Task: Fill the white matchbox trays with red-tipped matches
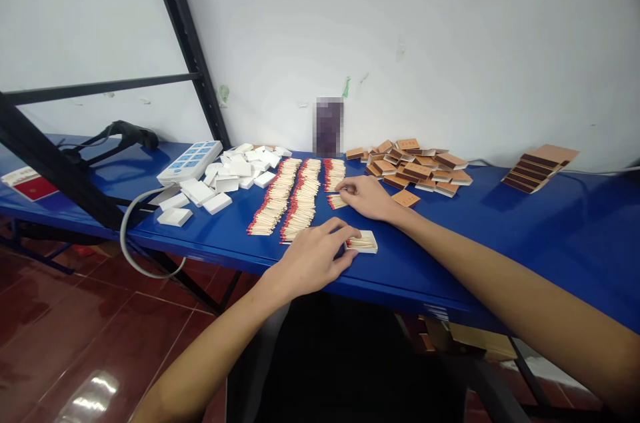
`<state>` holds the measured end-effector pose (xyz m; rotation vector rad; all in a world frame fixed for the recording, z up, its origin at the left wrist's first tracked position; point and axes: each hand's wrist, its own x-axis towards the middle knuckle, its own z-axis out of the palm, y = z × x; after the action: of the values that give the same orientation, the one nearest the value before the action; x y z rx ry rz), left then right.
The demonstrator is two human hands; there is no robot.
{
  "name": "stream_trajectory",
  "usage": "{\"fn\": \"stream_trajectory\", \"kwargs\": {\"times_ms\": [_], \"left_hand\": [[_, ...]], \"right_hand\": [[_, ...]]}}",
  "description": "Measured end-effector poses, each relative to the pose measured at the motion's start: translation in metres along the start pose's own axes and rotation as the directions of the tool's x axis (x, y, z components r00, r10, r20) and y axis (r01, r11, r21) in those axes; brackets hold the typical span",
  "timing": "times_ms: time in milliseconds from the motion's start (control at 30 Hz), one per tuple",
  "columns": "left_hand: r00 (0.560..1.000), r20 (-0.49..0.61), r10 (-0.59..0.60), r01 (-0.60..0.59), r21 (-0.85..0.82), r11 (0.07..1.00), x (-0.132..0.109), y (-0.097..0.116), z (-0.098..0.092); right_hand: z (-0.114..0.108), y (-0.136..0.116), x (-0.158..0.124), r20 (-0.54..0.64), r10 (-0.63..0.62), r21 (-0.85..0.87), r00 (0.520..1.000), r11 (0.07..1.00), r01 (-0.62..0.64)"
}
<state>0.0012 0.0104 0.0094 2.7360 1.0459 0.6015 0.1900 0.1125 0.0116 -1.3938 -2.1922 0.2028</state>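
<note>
My left hand [317, 256] grips the left end of a small white matchbox tray [369, 244] near the table's front edge, thumb on the near side and fingers on the far side. Some red-tipped matches lie inside the tray. Beyond it, my right hand [369, 198] is closed with its fingertips at a small group of matches [337, 202], whose right ends it partly hides. This group lies just in front of a short row of matches [333, 176]. To the left, two long rows of matches [302, 200] stretch across the blue table.
A heap of white trays [240, 168] lies at the left, beside a white power strip [191, 162]. Brown matchbox sleeves [417, 168] are piled at the right, with more stacked sleeves [537, 168] farther right. A black metal upright [187, 30] stands at the left.
</note>
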Motion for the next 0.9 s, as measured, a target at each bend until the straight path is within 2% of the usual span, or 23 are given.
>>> {"fn": "stream_trajectory", "kwargs": {"times_ms": [900], "left_hand": [[1.000, -0.001, -0.002, 0.002, 0.002, 1.000, 0.0004, -0.0002, 0.0002]], "right_hand": [[-0.0003, -0.0019, -0.0001, 0.020, -0.003, -0.013, 1.000, 1.000, 0.003]]}}
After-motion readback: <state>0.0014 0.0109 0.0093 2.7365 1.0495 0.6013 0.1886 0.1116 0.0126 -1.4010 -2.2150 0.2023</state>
